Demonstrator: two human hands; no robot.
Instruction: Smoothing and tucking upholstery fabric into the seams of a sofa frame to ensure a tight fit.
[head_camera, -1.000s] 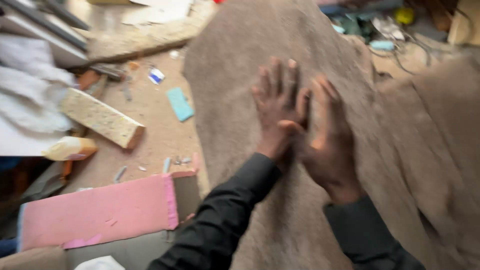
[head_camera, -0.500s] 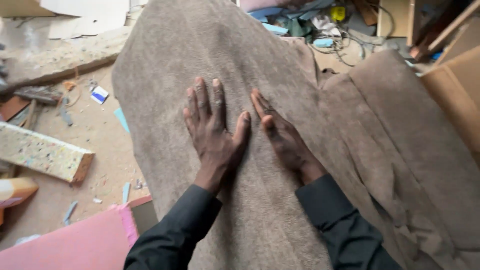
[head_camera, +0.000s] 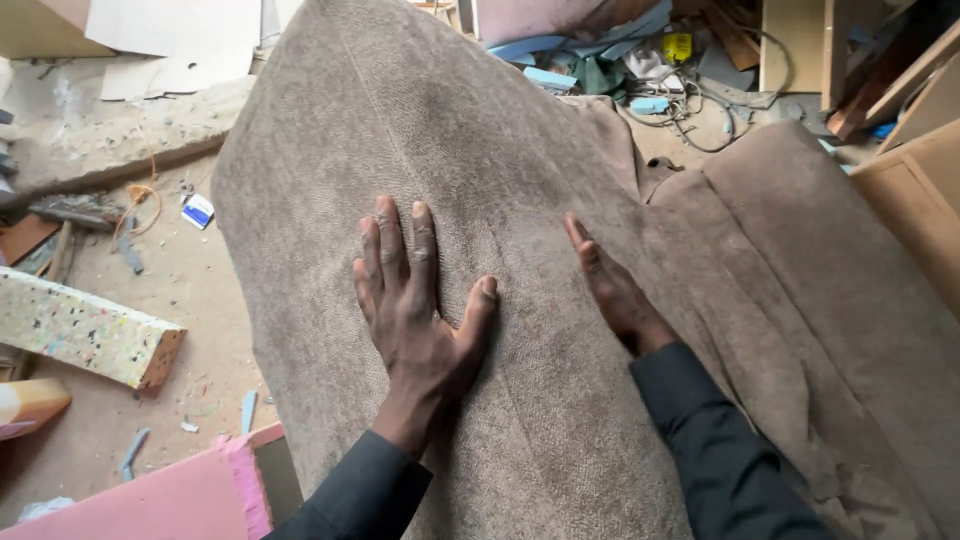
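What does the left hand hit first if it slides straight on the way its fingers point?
Only more of the brown fabric: the left hand lies flat on it, fingers pointing up the slope. Nothing else shows before the fabric's top edge, though depth there is unclear.

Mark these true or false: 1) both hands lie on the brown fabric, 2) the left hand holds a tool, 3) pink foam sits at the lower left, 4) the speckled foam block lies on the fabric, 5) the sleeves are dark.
1) True: the left hand lies flat and the right hand rests on its edge on the brown fabric.
2) False: it is empty, fingers spread.
3) True: the pink foam sits there.
4) False: the speckled foam block lies on the dusty floor, apart from the fabric.
5) True: both sleeves are dark.
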